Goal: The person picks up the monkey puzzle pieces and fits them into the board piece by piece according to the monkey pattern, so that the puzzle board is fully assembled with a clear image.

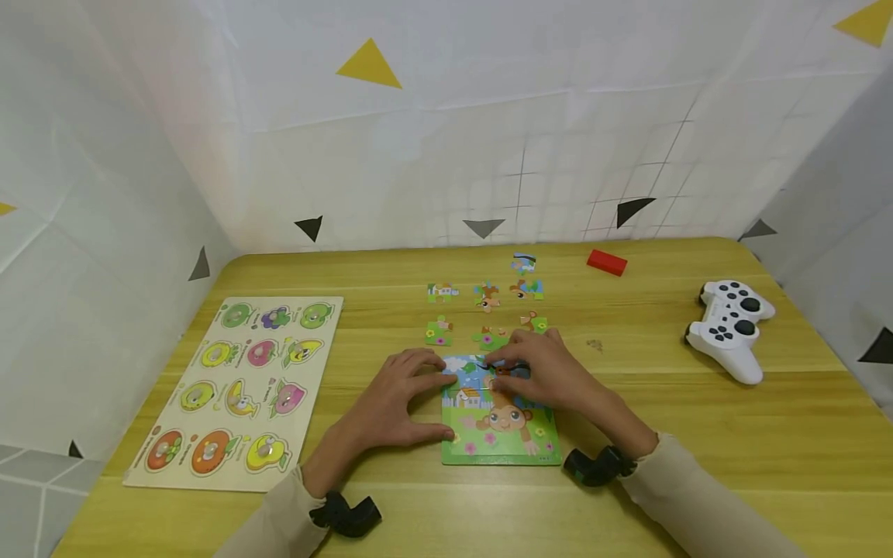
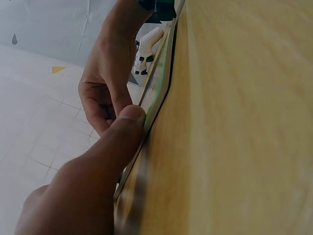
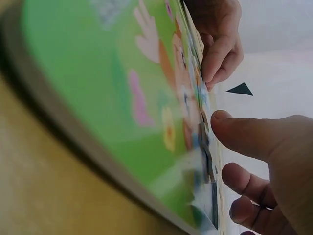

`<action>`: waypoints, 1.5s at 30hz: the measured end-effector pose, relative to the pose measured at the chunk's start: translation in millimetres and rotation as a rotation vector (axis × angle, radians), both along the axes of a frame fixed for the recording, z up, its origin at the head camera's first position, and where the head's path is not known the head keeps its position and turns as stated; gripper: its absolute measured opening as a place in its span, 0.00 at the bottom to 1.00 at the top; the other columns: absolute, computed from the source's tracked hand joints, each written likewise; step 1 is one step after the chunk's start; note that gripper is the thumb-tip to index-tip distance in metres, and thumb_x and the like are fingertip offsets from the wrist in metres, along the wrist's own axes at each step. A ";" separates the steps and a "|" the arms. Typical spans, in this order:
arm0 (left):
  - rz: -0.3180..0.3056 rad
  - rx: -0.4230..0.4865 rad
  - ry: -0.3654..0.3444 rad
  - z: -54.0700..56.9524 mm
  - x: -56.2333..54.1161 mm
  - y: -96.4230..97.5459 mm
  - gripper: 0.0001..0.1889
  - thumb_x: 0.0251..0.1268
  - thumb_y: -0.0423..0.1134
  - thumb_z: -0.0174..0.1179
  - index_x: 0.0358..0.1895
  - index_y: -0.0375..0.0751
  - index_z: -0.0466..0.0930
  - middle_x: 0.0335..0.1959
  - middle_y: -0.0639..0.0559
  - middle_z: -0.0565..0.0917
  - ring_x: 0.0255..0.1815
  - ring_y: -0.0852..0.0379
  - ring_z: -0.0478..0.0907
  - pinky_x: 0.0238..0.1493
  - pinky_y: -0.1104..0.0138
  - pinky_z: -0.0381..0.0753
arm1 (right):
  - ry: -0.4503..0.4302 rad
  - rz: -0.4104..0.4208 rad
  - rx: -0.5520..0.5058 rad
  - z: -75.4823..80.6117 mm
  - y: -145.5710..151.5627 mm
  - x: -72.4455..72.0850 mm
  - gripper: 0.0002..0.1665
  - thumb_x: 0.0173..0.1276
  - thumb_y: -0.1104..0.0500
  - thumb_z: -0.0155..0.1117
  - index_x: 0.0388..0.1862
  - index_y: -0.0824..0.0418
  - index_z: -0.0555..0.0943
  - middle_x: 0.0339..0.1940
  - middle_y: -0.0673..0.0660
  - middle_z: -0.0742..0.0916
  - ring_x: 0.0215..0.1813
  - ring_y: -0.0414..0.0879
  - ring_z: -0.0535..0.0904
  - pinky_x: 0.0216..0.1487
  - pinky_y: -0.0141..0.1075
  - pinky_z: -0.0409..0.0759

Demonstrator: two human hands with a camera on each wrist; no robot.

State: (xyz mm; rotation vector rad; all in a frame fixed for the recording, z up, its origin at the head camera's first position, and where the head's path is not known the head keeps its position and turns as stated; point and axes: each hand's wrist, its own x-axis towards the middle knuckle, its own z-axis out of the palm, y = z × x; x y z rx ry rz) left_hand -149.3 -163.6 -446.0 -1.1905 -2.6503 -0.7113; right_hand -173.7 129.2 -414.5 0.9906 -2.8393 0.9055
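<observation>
— Counts?
— 1 puzzle board (image 1: 497,443) on the table (image 1: 453,511); 7 loose pieces (image 1: 438,333) beyond.
— Poses?
— Left hand (image 1: 391,404), spread, touches its left edge; right hand (image 1: 547,370), fingers parted, holding nothing, overhangs its top.

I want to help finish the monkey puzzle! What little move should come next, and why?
I'd probably have the right hand fetch the house jigsaw piece and try it over the house picture on the monkey puzzle board. Both show a house, and that piece lies loose beyond the board. The left hand touches the board's left edge, so it could steady it.
</observation>
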 end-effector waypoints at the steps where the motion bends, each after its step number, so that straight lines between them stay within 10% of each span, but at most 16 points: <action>1: 0.001 -0.002 -0.003 0.0 0.1 -0.2 0.38 0.53 0.72 0.68 0.65 0.57 0.81 0.64 0.55 0.76 0.73 0.53 0.66 0.70 0.47 0.67 | 0.003 0.006 -0.003 -0.6 -0.2 -0.2 0.17 0.63 0.50 0.77 0.51 0.48 0.90 0.32 0.45 0.82 0.32 0.41 0.71 0.42 0.42 0.52; 45: 0.006 -0.027 -0.018 1.0 0.0 0.1 0.37 0.56 0.71 0.66 0.66 0.57 0.81 0.64 0.55 0.76 0.72 0.53 0.67 0.70 0.47 0.67 | 0.010 0.029 0.034 -1.9 -1.0 1.7 0.18 0.65 0.51 0.75 0.54 0.47 0.89 0.31 0.41 0.83 0.32 0.41 0.72 0.42 0.42 0.52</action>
